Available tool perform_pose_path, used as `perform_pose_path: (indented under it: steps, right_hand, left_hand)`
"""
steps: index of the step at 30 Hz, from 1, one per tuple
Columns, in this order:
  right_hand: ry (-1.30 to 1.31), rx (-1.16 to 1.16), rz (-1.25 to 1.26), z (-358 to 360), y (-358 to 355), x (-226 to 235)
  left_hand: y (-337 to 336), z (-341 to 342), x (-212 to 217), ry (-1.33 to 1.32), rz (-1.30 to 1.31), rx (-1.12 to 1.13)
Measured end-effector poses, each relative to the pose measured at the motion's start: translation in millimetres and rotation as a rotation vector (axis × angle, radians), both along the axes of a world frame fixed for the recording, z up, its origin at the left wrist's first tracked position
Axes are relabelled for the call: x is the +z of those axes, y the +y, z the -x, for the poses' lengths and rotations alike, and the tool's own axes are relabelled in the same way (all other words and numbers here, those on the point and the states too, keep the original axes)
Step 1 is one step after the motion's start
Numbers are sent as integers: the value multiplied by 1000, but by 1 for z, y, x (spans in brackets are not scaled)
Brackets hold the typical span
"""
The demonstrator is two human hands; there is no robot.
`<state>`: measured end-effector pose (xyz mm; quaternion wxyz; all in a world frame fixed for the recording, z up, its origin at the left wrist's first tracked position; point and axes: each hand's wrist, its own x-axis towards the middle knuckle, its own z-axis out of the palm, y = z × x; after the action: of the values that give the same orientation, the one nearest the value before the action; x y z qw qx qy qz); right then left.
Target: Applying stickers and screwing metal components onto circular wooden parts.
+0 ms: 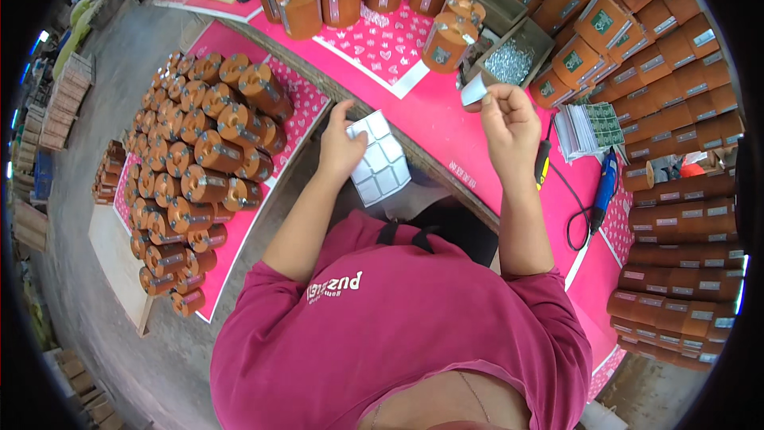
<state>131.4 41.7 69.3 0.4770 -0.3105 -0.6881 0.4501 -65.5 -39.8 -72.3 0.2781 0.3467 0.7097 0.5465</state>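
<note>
Left hand: the left hand (341,147) grips a white sheet of stickers (377,159), held over the near table edge at about 9 o'clock from the right hand.
Right hand: the right hand (509,123) pinches one small white sticker (474,91) between its fingertips.
Ahead: at 12 o'clock of that sticker stand two brown cylinders (452,32) and a box of screws (509,60), close by.
Right side: a blue tool (606,179) with a black cord lies at 3 o'clock on the pink table (446,119).
Left side: a pile of brown cylinders (199,167) fills a low board at 9 o'clock.
</note>
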Motion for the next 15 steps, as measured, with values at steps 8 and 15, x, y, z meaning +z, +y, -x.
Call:
perform_pose_path:
  steps: [8, 15]
  right_hand:
    - [-122, -69, 144, -28, -1, -39]
    - [-309, -91, 168, -42, -4, -67]
  left_hand:
    - [5, -27, -199, -622, 427, 408]
    - [49, -78, -272, -483, 431, 321]
